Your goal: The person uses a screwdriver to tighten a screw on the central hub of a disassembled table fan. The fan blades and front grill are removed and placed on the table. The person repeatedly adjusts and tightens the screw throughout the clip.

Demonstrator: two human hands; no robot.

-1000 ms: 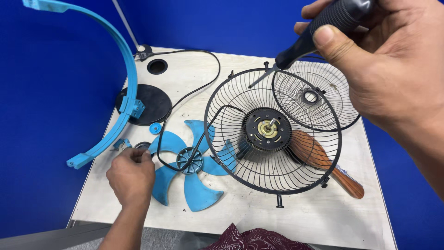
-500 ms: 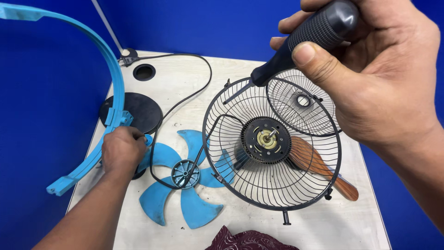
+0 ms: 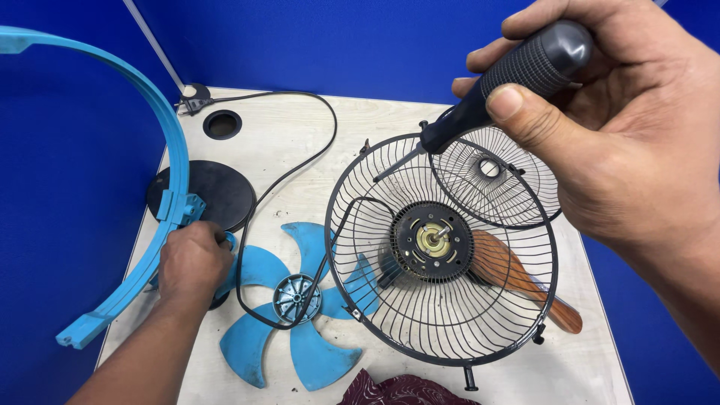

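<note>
The right hand [image 3: 630, 142] is raised above the tabletop [image 3: 300, 142]. Its grip is closed around the dark ribbed handle of a screwdriver [image 3: 517, 79], thumb pressed along the handle. The screwdriver shaft points down and left, toward the upper rim of the black wire fan guard [image 3: 442, 255], which lies on the tabletop with the round motor hub [image 3: 433, 241] at its centre. A second, smaller wire guard [image 3: 495, 176] lies partly under it, at the upper right.

The left hand [image 3: 193, 262] rests low on the tabletop, fingers curled downward. Whether its grip holds anything cannot be told; the hand covers what lies beneath. It sits just beside the blue fan blade [image 3: 296, 300] and touches the curved blue plastic ring [image 3: 161, 172]. A black round base [image 3: 214, 191] lies behind the hand. A black power cord [image 3: 300, 150] loops across the tabletop. A wooden handle [image 3: 525, 281] lies under the large guard.
</note>
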